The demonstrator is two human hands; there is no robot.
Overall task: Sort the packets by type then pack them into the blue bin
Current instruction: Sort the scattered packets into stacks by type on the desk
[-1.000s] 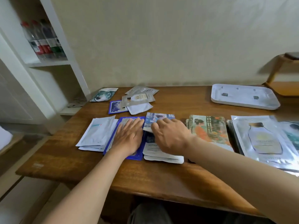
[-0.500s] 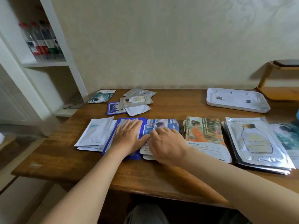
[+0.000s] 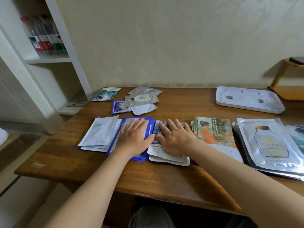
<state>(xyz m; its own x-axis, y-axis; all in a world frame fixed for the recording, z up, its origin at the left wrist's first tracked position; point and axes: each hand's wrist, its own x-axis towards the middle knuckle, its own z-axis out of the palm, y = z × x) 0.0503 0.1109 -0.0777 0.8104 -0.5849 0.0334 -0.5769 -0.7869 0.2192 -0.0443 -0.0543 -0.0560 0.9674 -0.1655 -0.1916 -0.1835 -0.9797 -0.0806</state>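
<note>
1. Wooden table point(image 3: 181, 112) fills the middle of the frame against a pale wall; a white shelf unit point(image 3: 49, 60) at upper left holds a row of bottles point(image 3: 44, 37).
2. Container: one white tray point(image 3: 250, 106) at upper right, holding two small dark items point(image 3: 229, 97), too small to identify.
3. Near row of packets, left to right across mid-frame, five stacks:
   - white stack point(image 3: 100, 134);
   - blue stack point(image 3: 150, 127);
   - patterned stack with a white lower band point(image 3: 164, 155);
   - orange-figure stack point(image 3: 213, 134);
   - silver bottle-print stack point(image 3: 269, 143).
   A teal-print packet point(image 3: 297, 137) lies partly cut off at the right edge.
4. Loose packets, upper centre, five: one teal packet point(image 3: 106, 94), one small blue packet point(image 3: 119, 106), two silver packets point(image 3: 141, 99) overlapping, one white packet point(image 3: 143, 108).
5. Orientation: each stack's long axis runs from lower to upper frame, printed tops toward the wall; the white stack leans toward upper right, the silver stack toward upper left.
6. Left hand point(image 3: 134, 139) lies flat, palm down, fingers straight, on the blue stack.
7. Right hand point(image 3: 176, 139) lies flat, palm down, fingers spread, on the patterned stack; the thumbs nearly meet.
</note>
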